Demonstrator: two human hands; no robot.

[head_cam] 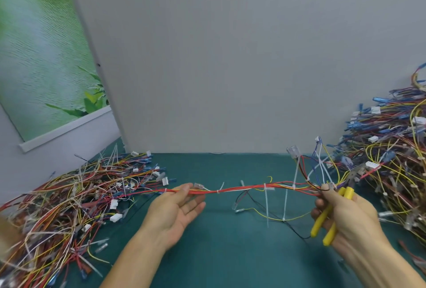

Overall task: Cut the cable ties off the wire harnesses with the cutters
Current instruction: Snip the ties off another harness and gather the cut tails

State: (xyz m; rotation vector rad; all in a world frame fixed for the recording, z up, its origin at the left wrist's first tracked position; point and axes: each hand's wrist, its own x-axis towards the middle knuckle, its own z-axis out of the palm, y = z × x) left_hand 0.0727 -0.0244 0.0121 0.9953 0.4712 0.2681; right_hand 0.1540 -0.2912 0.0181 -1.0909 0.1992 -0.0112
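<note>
A wire harness (244, 188) of mostly red wires stretches level between my two hands above the green table. My left hand (177, 209) is palm up with fingers nearly straight, and the harness's left end lies between its thumb and fingers. My right hand (343, 209) grips the yellow-handled cutters (327, 218) and also pinches the harness's right end at the fingertips. Several white cable ties (267, 204) hang from the harness, their long tails pointing down. The cutters' jaws are hidden behind wires and fingers.
A large heap of loose harnesses (69, 204) covers the table's left side. Another tall heap (391, 156) fills the right side against the grey wall. Green table surface (230, 253) lies below my hands.
</note>
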